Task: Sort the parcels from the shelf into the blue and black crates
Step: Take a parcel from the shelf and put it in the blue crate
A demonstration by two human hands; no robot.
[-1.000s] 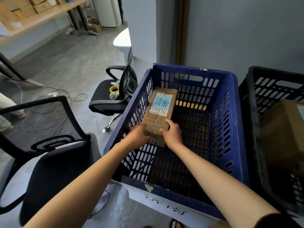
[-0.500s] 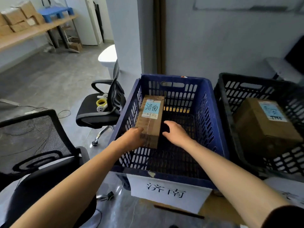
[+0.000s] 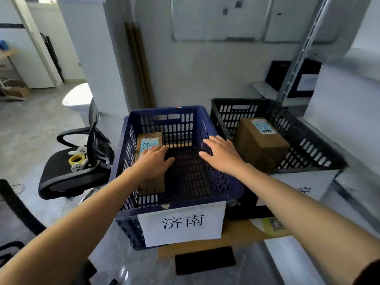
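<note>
Left hand (image 3: 153,161) lies over the slim parcel (image 3: 151,184) in the blue crate (image 3: 164,112); its blue label (image 3: 148,144) is half covered. Right forearm (image 3: 287,194) crosses the black crate (image 3: 242,100) sign (image 3: 304,182), one character partly showing. Tag (image 3: 262,126) on the larger parcel (image 3: 261,149) is too small to read. Near-left chair (image 3: 12,219) is cut by the frame edge.

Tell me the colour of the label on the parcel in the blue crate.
The label is light blue, head view.
</note>
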